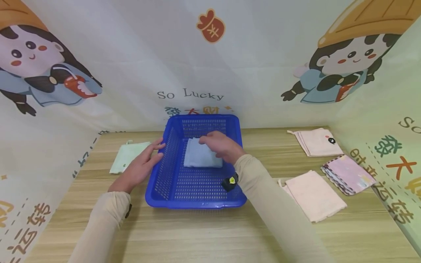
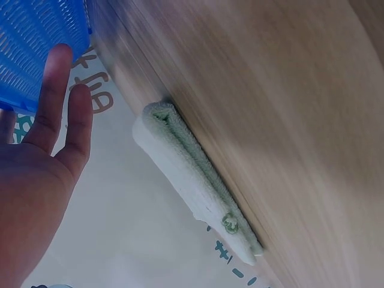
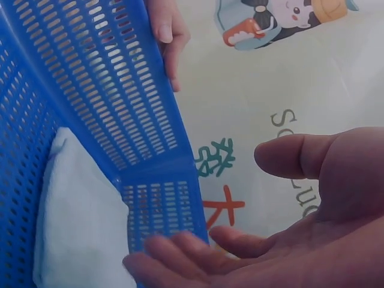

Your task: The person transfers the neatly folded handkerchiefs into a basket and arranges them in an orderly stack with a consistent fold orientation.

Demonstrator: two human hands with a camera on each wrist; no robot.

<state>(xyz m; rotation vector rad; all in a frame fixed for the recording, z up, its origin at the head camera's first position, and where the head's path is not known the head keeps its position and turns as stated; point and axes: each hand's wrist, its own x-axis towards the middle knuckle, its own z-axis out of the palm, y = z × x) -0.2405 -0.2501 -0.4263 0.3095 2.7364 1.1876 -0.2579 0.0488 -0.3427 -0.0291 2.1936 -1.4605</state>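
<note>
A blue plastic basket (image 1: 197, 204) with slotted walls stands on the wooden table. On its floor lies a folded light-blue towel (image 1: 198, 159), which looks whitish (image 3: 84, 216) in the right wrist view. My right hand (image 1: 223, 145) is over the towel inside the basket; in the right wrist view its thumb and fingers are spread apart, holding nothing. At the basket's left rim is my left hand (image 1: 141, 168), its fingers extended along the edge. Just beyond that hand, a folded pale-green towel (image 1: 126, 155) lies on the table, partly hidden by it.
Three folded cloths lie to the right: a pink towel (image 1: 320, 142) at the back, a patterned pink-purple one (image 1: 350, 173), and a plain pale-pink one (image 1: 315, 195) nearer me. Printed white sheeting (image 1: 263, 91) closes off the back and sides of the table.
</note>
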